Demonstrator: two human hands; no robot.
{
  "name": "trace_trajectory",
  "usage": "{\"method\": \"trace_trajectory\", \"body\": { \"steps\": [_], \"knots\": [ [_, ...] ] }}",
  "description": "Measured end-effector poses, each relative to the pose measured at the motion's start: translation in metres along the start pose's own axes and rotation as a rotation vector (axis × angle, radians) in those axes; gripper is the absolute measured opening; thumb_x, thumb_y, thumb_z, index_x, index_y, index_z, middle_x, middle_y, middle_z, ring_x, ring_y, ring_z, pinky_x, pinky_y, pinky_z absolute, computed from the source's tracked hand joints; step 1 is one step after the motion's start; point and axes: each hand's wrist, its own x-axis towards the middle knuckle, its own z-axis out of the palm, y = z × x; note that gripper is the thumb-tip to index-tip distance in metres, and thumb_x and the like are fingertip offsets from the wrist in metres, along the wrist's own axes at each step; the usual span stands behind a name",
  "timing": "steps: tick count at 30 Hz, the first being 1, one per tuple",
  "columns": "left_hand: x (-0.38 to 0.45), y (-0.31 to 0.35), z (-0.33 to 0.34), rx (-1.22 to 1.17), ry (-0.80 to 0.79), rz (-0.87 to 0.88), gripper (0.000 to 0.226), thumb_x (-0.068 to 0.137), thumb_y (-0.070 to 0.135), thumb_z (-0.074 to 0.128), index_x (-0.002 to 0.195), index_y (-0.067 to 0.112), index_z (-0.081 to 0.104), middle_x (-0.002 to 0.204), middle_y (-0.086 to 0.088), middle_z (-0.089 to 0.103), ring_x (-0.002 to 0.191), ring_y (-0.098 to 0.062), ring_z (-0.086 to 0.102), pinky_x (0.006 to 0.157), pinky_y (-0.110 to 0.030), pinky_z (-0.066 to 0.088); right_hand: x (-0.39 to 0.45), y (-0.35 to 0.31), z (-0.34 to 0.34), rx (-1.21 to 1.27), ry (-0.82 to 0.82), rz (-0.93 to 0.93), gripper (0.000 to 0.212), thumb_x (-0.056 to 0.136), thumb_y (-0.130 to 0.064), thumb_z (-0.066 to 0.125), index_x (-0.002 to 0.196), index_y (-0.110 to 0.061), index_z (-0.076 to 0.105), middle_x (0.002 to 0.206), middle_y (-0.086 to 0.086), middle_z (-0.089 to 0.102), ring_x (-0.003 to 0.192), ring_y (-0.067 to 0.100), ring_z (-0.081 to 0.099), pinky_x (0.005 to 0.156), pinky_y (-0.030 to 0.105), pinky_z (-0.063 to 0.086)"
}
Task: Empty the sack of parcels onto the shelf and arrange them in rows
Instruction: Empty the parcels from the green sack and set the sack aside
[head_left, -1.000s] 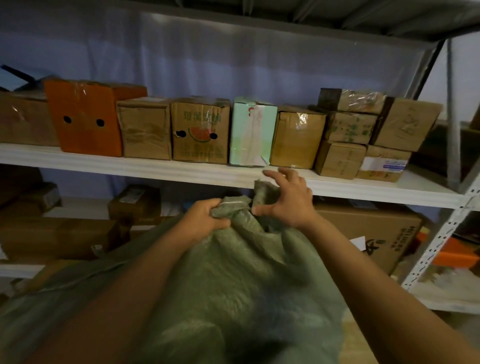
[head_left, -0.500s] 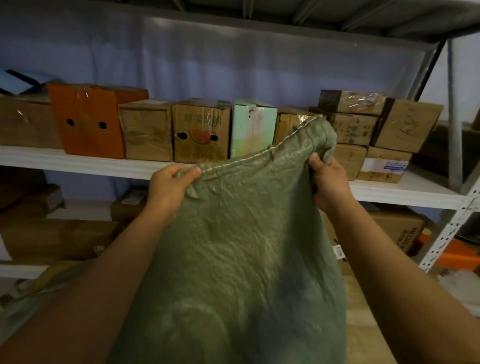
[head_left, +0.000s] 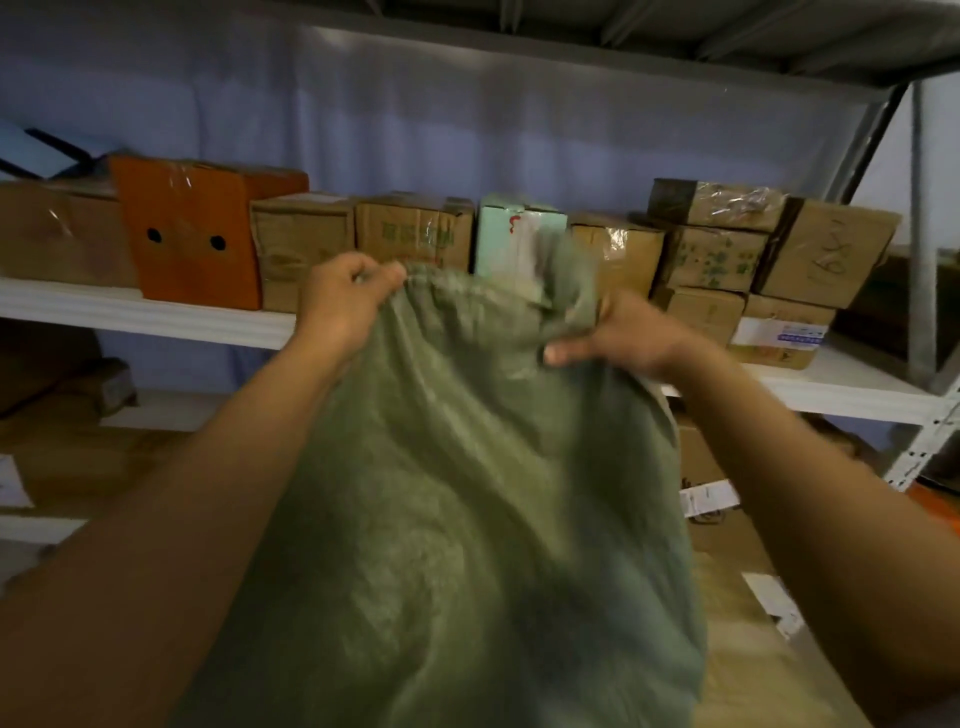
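Evidently both hands, left hand (head_left: 345, 301) and right hand (head_left: 631, 338), grip the blurred sack (head_left: 467, 493) rim tightly.

Matt woven sack (head_left: 467, 519), taped cardboard boxes (head_left: 306, 249)

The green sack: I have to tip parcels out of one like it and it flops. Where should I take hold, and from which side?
Probably at the top hem, one grip near each end, from your own side. The sack is limp cloth hanging from that edge. Here the left hand and the right hand each bunch the hem, in front of the shelf.
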Motion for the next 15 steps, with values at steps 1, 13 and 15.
{"method": "trace_trajectory", "body": {
  "steps": [1,13,15],
  "knots": [
    [-0.006,-0.011,0.001,0.068,-0.069,-0.056,0.018,0.089,0.034,0.059,0.077,0.021,0.062,0.084,0.002,0.063,0.082,-0.016,0.057,0.077,-0.032,0.045,0.001,0.013,0.012,-0.144,0.022,0.099,0.034,0.076,-0.015,0.076,0.107,-0.009,0.064,0.091,0.0,0.065,0.084,0.013,0.064,0.09,0.031,0.053],
    [-0.005,0.038,-0.001,-0.089,-0.088,0.049,0.023,0.086,0.021,0.066,0.064,0.018,0.057,0.065,0.001,0.056,0.061,-0.009,0.049,0.063,-0.024,0.041,0.035,-0.015,0.031,0.858,0.414,0.019,0.033,0.09,-0.035,0.061,0.116,-0.014,0.061,0.11,0.006,0.07,0.098,0.02,0.067,0.087,0.036,0.055],
    [-0.014,0.024,0.008,-0.031,-0.175,-0.02,0.021,0.088,0.016,0.063,0.067,0.019,0.062,0.069,0.0,0.061,0.068,-0.014,0.056,0.064,-0.025,0.046,0.025,-0.009,0.063,0.812,0.163,0.022,0.044,0.08,-0.039,0.068,0.117,-0.016,0.06,0.111,0.004,0.069,0.099,0.018,0.068,0.087,0.033,0.055]
  ]
}}
